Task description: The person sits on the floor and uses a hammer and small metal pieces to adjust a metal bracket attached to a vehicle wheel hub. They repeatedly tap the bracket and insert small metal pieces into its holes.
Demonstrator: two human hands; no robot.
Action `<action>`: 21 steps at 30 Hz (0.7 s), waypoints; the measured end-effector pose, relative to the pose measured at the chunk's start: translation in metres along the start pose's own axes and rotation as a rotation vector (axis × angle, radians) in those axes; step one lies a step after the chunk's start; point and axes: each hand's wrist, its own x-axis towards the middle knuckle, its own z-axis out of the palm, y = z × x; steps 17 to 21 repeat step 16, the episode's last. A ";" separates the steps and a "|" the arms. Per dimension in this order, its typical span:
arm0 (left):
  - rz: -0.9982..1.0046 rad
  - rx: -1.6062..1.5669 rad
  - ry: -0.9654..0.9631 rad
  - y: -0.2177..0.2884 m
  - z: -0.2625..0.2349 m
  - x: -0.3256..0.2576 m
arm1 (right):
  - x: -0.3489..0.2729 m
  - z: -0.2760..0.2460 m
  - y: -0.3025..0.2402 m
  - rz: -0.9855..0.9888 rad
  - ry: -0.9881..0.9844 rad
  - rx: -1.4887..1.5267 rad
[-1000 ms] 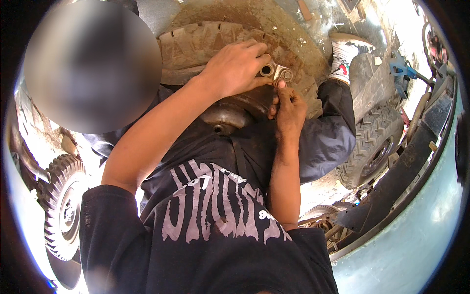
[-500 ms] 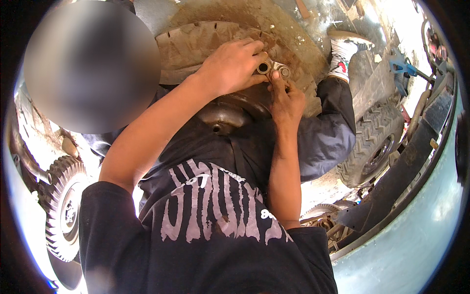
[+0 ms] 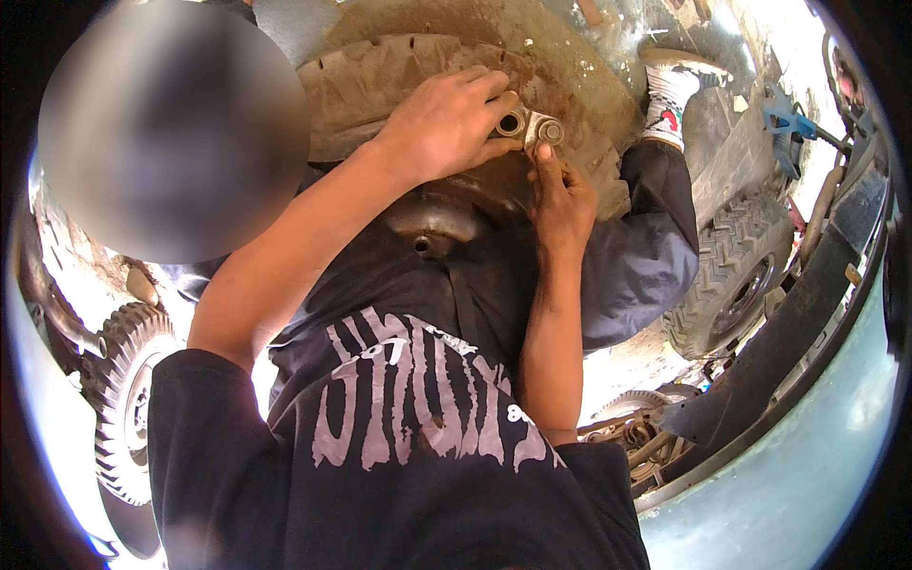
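Observation:
My left hand (image 3: pixel 448 123) grips one end of a small metal link (image 3: pixel 529 121), its fingers curled around the end with a dark round bore. At the link's other end sits a round bolt head or nut (image 3: pixel 550 131). My right hand (image 3: pixel 567 204) holds that end from below, its thumb tip pressed just under the round piece and its fingers bent behind. What those fingers touch underneath is hidden. Beneath my hands lies a large, dusty tyre (image 3: pixel 380 76) on its side. A curved, worn metal part (image 3: pixel 437 218) with a small hole shows between my forearms.
Treaded wheels stand at the right (image 3: pixel 731 275) and left (image 3: pixel 123 399). A dark metal beam (image 3: pixel 750 380) and a pale blue curved panel (image 3: pixel 788 475) run along the right. A blue tool-like object (image 3: pixel 787 119) lies at upper right. A blurred patch (image 3: pixel 176 133) hides the upper left.
My right thumb has slid slightly right and down to the lower edge of the round bolt head or nut, uncovering more of the link's middle. My left hand keeps its grip.

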 end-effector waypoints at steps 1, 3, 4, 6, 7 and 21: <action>0.005 0.010 0.006 0.000 0.000 0.001 | 0.000 0.000 0.002 -0.029 0.021 -0.006; 0.004 0.011 0.000 0.003 0.000 0.001 | -0.002 0.003 0.005 -0.088 0.060 -0.021; 0.002 0.012 -0.003 0.004 -0.001 0.000 | -0.002 0.004 0.004 -0.073 0.063 -0.001; -0.010 -0.003 -0.019 0.002 -0.002 0.003 | -0.004 0.007 -0.001 -0.042 0.070 0.038; -0.017 -0.011 -0.027 0.001 -0.002 0.002 | -0.005 0.009 -0.002 -0.014 0.043 0.115; 0.007 0.021 -0.007 0.001 -0.002 0.001 | -0.002 0.002 -0.007 0.126 -0.106 0.308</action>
